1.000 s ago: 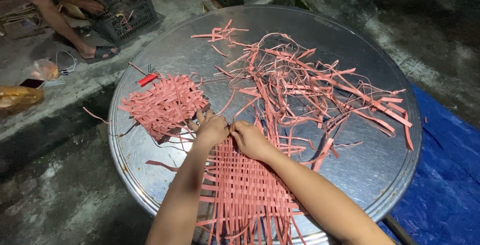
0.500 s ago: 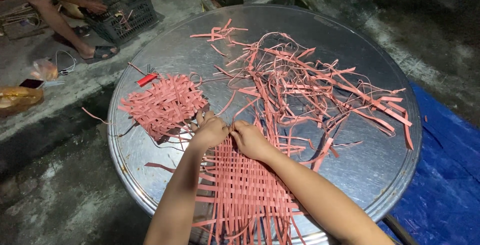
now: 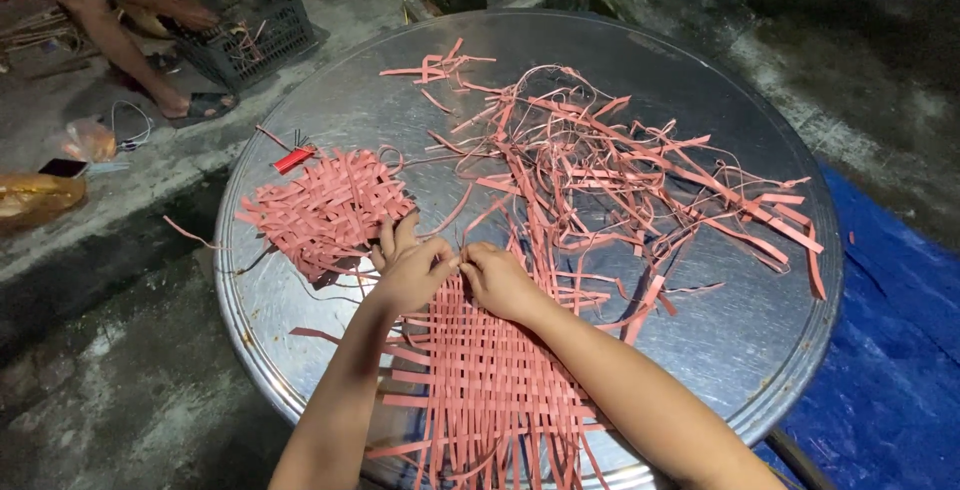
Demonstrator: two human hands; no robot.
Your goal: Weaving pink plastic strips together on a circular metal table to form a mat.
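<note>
Head view, looking down on a round metal bench [image 3: 700, 350]. Item 1: woven mat of pink strips [image 3: 490, 390], lying flat at the bench's near edge. The left hand [image 3: 410, 270] and the right hand [image 3: 497, 280] rest on its far end, nearly touching; the fingers of both are curled together, pinching strip ends at the mat's edge. Item 2: a smaller woven pink panel [image 3: 325, 212], just left of the left hand. Item 3: a loose tangle of pink strips [image 3: 620, 170] across the far half. Item 4: a small red tool [image 3: 293, 159] beside the panel. Beyond the bench, another person's leg [image 3: 120, 45] by a dark plastic crate [image 3: 245, 35]; blue tarp [image 3: 890, 370] on the floor to the right.
</note>
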